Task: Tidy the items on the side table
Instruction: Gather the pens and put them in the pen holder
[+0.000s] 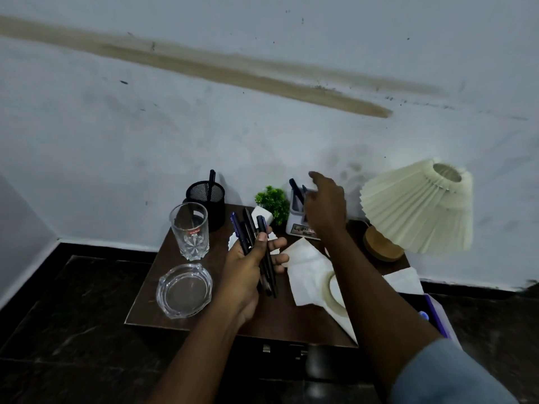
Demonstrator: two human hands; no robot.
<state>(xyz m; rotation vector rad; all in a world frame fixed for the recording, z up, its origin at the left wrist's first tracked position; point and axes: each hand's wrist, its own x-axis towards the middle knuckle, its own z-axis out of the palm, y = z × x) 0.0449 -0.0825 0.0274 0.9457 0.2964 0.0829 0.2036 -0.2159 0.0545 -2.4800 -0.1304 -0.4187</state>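
Note:
My left hand point(250, 266) grips a bundle of several dark pens point(253, 233) above the middle of the brown side table point(145, 298). My right hand point(326, 208) hovers with loosely spread fingers at a white pen holder point(295, 212) at the back, which has dark pens standing in it; whether a finger touches a pen is hidden. A black mesh pen cup point(204, 196) with one pen stands at the back left. White tissues point(309, 269) lie on the table's right half, and a tape roll point(335, 293) rests on them.
A drinking glass point(190, 228) and a glass ashtray point(184, 290) sit on the left side. A small potted plant point(272, 201) stands at the back centre, a pleated lamp point(420, 205) at the right. The wall rises just behind. A purple-edged box point(437, 313) lies right of the table.

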